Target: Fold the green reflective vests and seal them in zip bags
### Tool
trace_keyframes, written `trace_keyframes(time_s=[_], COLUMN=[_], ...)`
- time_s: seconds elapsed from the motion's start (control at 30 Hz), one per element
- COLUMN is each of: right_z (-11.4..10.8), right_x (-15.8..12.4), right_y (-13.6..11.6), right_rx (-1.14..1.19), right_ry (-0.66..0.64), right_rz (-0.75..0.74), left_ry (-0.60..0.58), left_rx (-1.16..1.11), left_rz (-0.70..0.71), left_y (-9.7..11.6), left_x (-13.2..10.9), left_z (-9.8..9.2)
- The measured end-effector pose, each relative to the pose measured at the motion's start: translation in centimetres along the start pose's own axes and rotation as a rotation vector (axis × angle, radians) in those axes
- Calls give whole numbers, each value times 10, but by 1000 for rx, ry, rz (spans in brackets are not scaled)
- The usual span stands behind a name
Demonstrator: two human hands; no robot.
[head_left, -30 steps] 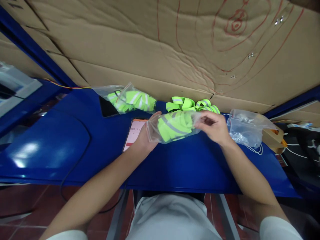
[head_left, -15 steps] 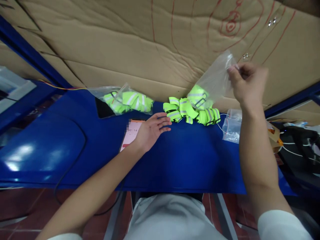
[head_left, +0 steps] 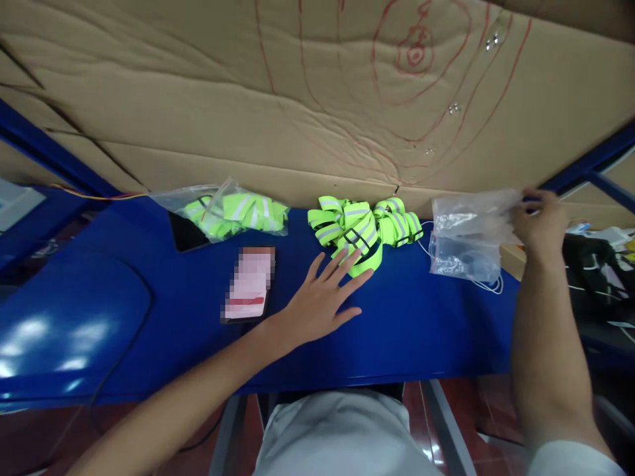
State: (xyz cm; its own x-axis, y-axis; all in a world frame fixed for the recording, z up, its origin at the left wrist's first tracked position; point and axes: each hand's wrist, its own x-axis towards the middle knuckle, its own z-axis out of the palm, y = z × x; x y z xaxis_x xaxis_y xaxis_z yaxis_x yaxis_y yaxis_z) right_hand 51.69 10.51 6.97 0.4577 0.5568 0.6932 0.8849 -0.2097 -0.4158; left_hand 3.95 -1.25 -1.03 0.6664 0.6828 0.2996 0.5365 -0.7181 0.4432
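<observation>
A loose pile of neon yellow reflective straps (head_left: 358, 228) with grey stripes and black buckles lies on the blue table (head_left: 397, 330). My left hand (head_left: 325, 301) is spread just in front of the pile, its fingertips at the nearest strap loop; whether they touch it I cannot tell. At the right, my right hand (head_left: 540, 221) pinches the edge of a clear plastic bag (head_left: 479, 208), which looks flat with no straps in it. Under and in front of it lies another clear plastic bag (head_left: 464, 261).
A phone (head_left: 248, 284) with a lit screen lies left of my left hand. Behind it, a bag of neon straps (head_left: 243, 215) partly covers a dark flat object (head_left: 186, 235). Cardboard (head_left: 198, 99) with red drawn lines rises along the back. A black cable (head_left: 141, 317) crosses the table's left part.
The straps that were inside the raised bag now lie on the pile. My right hand has carried the bag right and down, beside the other bag. My left hand has spread its fingers nearer the straps.
</observation>
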Motion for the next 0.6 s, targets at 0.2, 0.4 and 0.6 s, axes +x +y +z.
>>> trace_keyframes(time_s=[0.2,0.4,0.6], right_z=[-11,-14,-4], right_x=[-39,-106,-174], right_y=[46,-35,-105], right_rx=[-130,238,534], right_ry=[56,-91,-519], right_rz=[16,-366,-667], left_ry=[-11,263,239], left_rx=[59,184,272], left_rz=[-46,-410,-327], left_y=[-33,-140,-141], left_x=[20,14,-11], left_z=[-27,-102,-110])
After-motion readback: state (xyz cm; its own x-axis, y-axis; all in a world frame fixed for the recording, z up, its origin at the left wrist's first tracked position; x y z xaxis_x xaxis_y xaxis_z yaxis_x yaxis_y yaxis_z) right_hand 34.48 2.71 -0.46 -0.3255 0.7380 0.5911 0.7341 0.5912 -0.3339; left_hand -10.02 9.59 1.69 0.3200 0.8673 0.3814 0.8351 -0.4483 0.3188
